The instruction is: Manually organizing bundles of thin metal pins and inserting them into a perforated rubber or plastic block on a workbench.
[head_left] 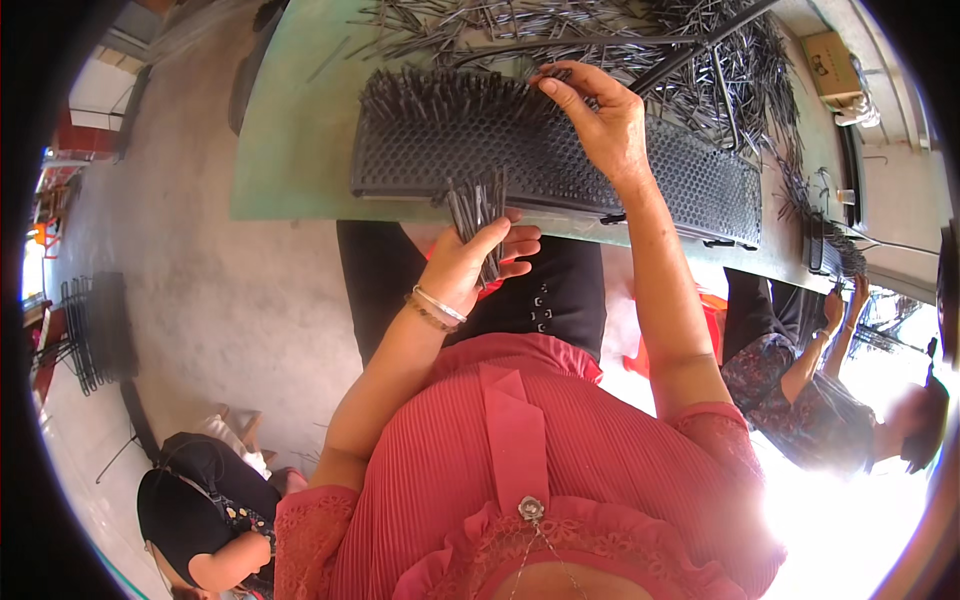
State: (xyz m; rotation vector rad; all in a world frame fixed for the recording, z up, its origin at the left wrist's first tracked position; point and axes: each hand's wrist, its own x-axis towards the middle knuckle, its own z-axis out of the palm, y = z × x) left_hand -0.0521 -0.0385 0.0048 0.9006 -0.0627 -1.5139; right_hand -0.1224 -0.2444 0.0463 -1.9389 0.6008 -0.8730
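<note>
A long black rack [450,165] with rows of round holes lies along the near edge of the green table. Many thin dark sticks [430,95] stand upright in its far left rows. My left hand [475,255] is closed around a bundle of thin dark sticks [478,205], just off the rack's near edge. Over the far side of the rack, my right hand [600,115] pinches with thumb and forefinger at the end of the standing row. A small dark piece shows at its fingertips, too small to make out fully.
Loose dark sticks [600,20] are heaped across the back of the green table [290,150]. Dark metal bars [680,60] cross above the heap. At right, another person [810,400] works at a similar rack [835,250]. A cardboard box [832,65] stands beyond. Someone else [200,510] is at lower left.
</note>
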